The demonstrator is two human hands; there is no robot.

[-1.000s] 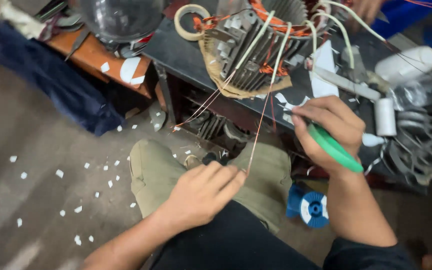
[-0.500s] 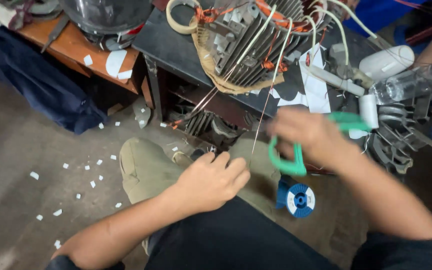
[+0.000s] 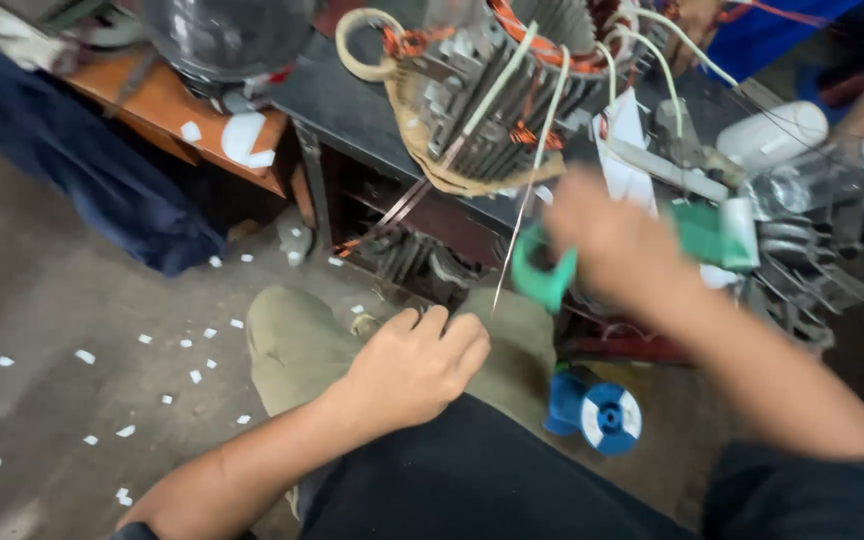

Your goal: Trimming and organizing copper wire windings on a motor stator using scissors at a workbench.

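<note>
Ribbed grey metal, dull, on the motor stator (image 3: 497, 95), wound with glossy copper wire (image 3: 512, 245) and sleeved in smooth cream tubing. Green plastic, matt, on the scissor handles (image 3: 544, 275) below the stator. Worn orange-painted wood on the bench (image 3: 167, 105) left of the stator. Rough grey concrete floor (image 3: 62, 290) beneath, strewn with white paper scraps (image 3: 187, 365). Shiny blue plastic on the spool (image 3: 602, 415).

Even daylight, motion-blurred right hand (image 3: 612, 240)
</note>
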